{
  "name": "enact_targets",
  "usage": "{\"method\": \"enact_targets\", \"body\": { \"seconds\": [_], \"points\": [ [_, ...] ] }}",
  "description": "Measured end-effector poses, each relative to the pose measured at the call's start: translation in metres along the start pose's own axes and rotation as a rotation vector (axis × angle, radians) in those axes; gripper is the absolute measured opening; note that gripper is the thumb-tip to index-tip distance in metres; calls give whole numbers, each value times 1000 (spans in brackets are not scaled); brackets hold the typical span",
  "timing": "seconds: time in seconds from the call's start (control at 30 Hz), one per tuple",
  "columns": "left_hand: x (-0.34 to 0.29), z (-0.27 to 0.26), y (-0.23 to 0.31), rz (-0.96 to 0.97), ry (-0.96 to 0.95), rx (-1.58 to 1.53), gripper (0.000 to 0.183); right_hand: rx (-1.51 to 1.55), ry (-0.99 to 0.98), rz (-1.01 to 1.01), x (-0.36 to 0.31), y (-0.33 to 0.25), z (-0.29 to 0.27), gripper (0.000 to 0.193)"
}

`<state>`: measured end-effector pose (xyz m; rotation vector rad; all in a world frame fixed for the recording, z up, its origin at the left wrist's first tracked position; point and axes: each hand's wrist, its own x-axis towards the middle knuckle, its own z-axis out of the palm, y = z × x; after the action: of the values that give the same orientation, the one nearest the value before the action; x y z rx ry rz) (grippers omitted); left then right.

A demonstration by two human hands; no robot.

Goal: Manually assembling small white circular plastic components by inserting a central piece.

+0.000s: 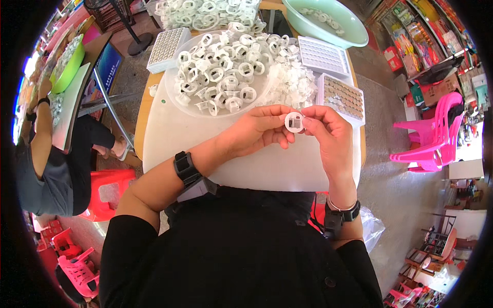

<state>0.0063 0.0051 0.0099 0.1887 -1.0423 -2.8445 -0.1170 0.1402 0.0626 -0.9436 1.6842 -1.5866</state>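
Above the front part of the white table, both of my hands hold one small round white plastic part (294, 122) with a dark square opening in it. My left hand (259, 131) pinches its left edge between thumb and fingers. From the other side, my right hand (331, 131) grips it with thumb and forefinger. Beyond my hands is a heap of similar white plastic parts (221, 72) on a round clear tray (182, 107). A pile of small translucent white pieces (290, 84) lies to its right.
Trays of small round pieces (341, 97) and a white gridded tray (323, 55) line the table's right side. Another tray (168, 46) stands far left, a green basin (354, 36) at the back. A person (51, 149) works at a table on the left; pink chairs (436, 136) stand right.
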Motion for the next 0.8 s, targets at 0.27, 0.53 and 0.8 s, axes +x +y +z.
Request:
{"method": "enact_targets", "body": {
  "seconds": [0.27, 0.53, 0.8],
  "points": [
    [-1, -2, 1, -1, -38, -35, 31, -231, 75, -116, -7, 0, 5, 12],
    [-4, -4, 3, -3, -54, -58, 29, -133, 10, -113, -13, 5, 8, 18],
    [-4, -8, 2, 9, -107, -39, 29, -47, -42, -142, -15, 5, 11, 22]
  ]
}}
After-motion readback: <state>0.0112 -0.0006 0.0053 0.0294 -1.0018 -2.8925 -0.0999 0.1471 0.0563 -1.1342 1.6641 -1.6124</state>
